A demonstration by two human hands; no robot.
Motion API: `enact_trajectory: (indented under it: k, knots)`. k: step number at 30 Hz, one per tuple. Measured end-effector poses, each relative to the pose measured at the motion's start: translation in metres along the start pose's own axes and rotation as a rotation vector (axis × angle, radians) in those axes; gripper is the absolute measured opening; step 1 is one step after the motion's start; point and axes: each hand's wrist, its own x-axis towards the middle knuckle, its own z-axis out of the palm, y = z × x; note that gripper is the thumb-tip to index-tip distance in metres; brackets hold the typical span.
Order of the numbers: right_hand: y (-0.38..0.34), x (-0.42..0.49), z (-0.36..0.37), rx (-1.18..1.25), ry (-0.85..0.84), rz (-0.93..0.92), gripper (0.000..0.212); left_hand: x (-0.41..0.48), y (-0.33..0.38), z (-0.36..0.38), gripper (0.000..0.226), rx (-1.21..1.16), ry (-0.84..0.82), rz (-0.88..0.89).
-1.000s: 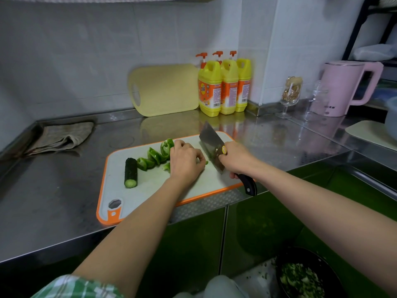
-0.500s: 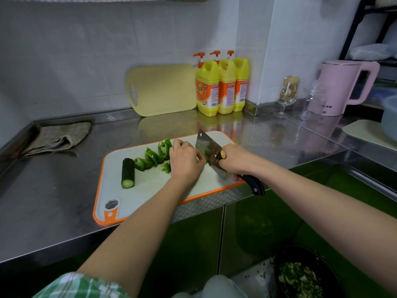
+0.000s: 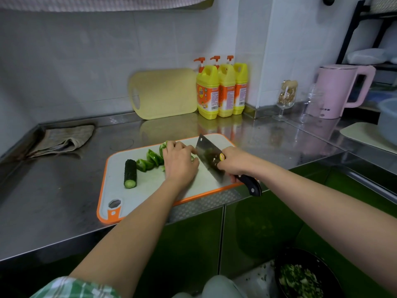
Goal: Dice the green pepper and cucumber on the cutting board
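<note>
White tiled wall (image 3: pixel 86 61) behind a steel counter (image 3: pixel 53 201), green cabinets (image 3: pixel 193 244) below.

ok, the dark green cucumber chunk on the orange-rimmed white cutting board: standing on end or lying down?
Lying on its side. The cucumber chunk rests lengthwise on the cutting board, pale cut end toward the camera.

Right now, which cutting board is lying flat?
The orange-rimmed white cutting board, which carries the cucumber; the yellow cutting board stands on edge against the wall.
</note>
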Motion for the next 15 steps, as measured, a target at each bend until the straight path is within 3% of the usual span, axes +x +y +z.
enact_trajectory:
  k: [6, 11, 15]
  knots:
    - [0.023, 0.011, -0.013, 0.016, 0.037, 0.069, 0.015, -0.003, -0.001, 0.004, 0.031, 0.087, -0.13, 0.03]
    - [0.019, 0.011, -0.013, 0.121, 0.063, 0.021, 0.011, 0.001, -0.004, 0.004, 0.03, 0.075, -0.103, 0.047]
    - [0.015, 0.009, -0.005, 0.131, -0.008, 0.015, 0.007, 0.001, -0.002, 0.004, 0.029, 0.059, -0.099, 0.056]
